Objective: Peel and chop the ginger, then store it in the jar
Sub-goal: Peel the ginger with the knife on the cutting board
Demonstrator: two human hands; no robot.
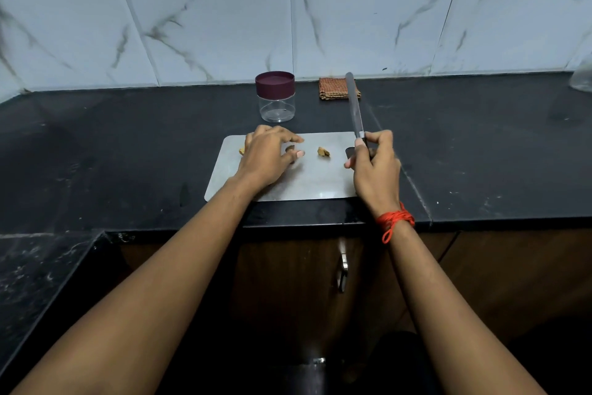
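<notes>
A steel cutting board (320,183) lies on the black counter. A small piece of ginger (323,151) sits on it between my hands; another scrap (241,150) shows at the board's left edge. My left hand (267,157) rests on the board with its fingers spread and holds nothing. My right hand (376,164) grips the handle of a knife (354,106), blade pointing up and away over the board's right end. Behind the board stands a clear jar (276,100) with its maroon lid on.
A folded checked cloth (338,89) lies at the back by the tiled wall. A glass object (581,77) shows at the far right edge. The counter's front edge runs just below the board, with a cabinet handle (342,269) underneath.
</notes>
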